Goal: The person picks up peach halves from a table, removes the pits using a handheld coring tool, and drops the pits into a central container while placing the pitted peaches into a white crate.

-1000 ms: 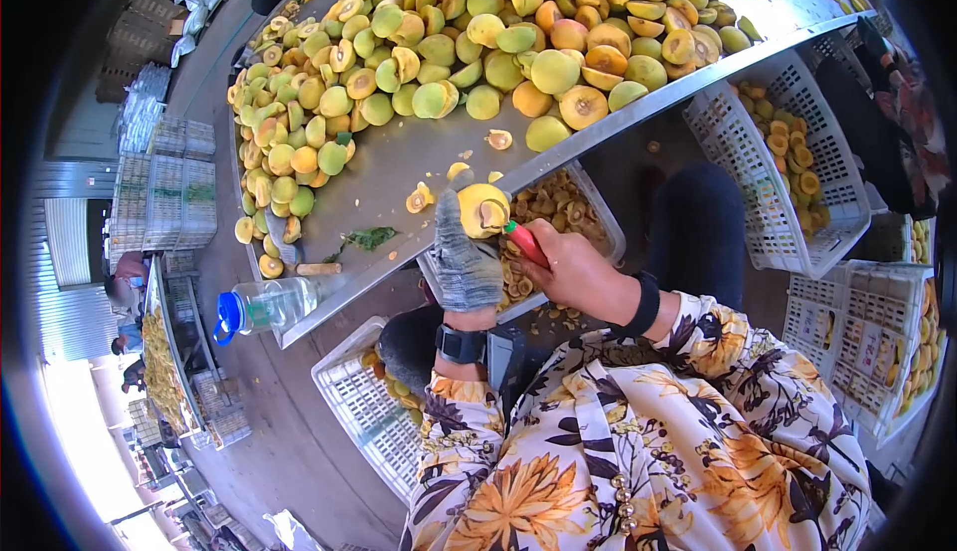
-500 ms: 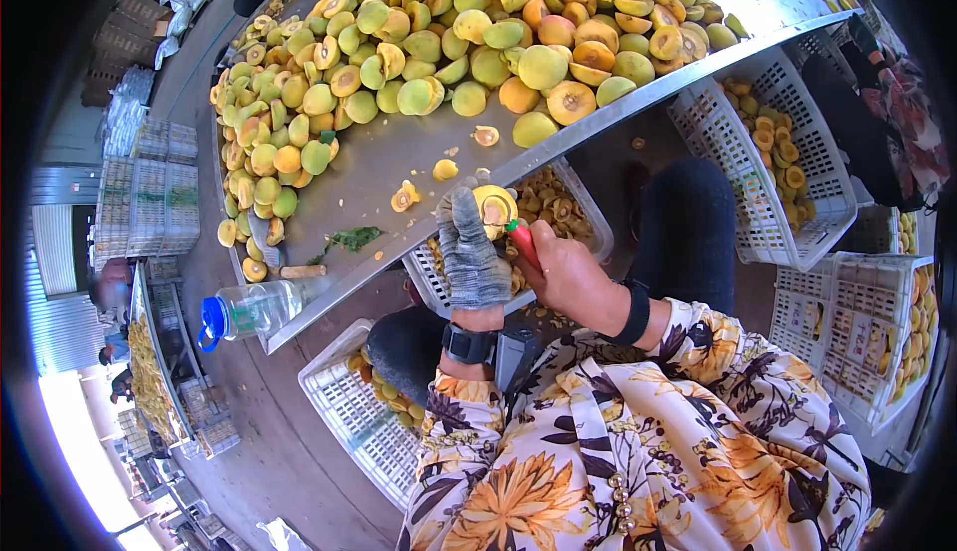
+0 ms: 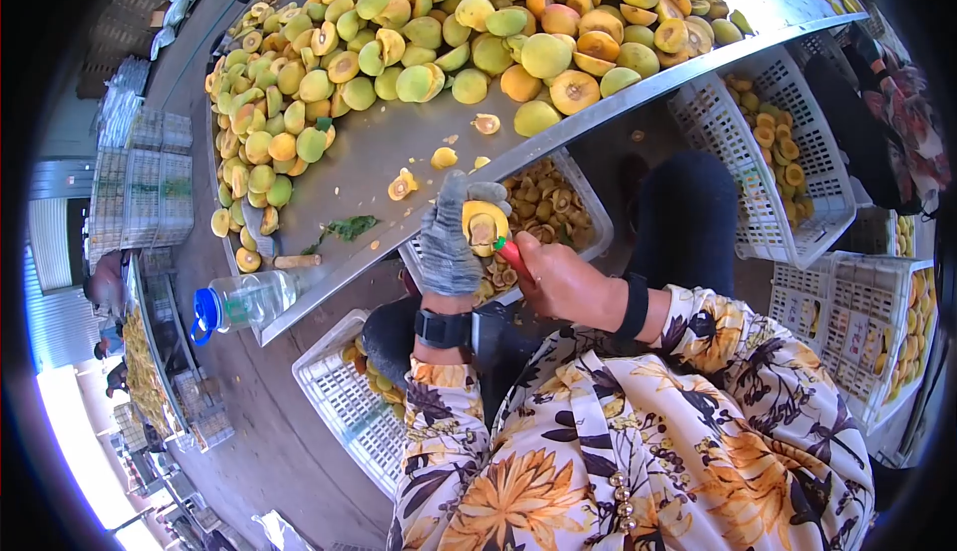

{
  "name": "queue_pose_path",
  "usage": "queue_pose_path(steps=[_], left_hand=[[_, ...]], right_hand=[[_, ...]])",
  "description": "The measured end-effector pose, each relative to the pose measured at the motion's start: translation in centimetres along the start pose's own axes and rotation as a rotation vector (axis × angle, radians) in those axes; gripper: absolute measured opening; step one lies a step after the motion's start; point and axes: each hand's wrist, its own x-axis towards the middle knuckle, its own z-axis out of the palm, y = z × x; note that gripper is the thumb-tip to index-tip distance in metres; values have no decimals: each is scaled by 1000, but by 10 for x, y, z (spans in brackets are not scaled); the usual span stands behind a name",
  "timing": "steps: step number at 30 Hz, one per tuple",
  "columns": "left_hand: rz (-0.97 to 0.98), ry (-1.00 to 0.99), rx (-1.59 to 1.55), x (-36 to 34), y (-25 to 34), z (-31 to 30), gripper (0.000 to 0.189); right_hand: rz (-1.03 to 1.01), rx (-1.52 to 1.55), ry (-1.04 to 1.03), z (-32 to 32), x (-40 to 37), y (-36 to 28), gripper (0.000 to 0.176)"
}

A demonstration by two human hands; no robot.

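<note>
My left hand [image 3: 451,247], in a grey glove, grips a halved yellow peach [image 3: 487,220] with its cut face and pit area toward me. In my right hand [image 3: 568,282], bare, is a small tool with a red handle [image 3: 512,256] and a green collar. Its tip meets the lower edge of the peach half; the working end is too small to make out. Both hands are just off the edge of the metal table [image 3: 399,142], above a white crate [image 3: 601,227] of cut-out pits and scraps.
Many halved peaches [image 3: 488,53] are heaped on the table. Near its left corner lie a water bottle [image 3: 249,302], a wooden-handled knife [image 3: 297,261] and green leaves [image 3: 349,229]. White crates of peach halves stand at right [image 3: 788,222] and by my left knee [image 3: 349,412].
Both hands have shifted slightly left. The peach half has tilted in my left hand, and the red-handled tool has moved to its lower edge.
</note>
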Motion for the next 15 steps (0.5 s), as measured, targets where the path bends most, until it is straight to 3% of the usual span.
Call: queue_pose_path(steps=[6, 9, 15], left_hand=[[-165, -54, 102, 10, 6, -19, 47], [-6, 58, 16, 9, -1, -16, 43], [124, 228, -62, 6, -17, -10, 44]], right_hand=[[-62, -107, -38, 2, 14, 14, 23], [-49, -44, -20, 1, 20, 12, 20], [72, 51, -16, -3, 19, -5, 21]])
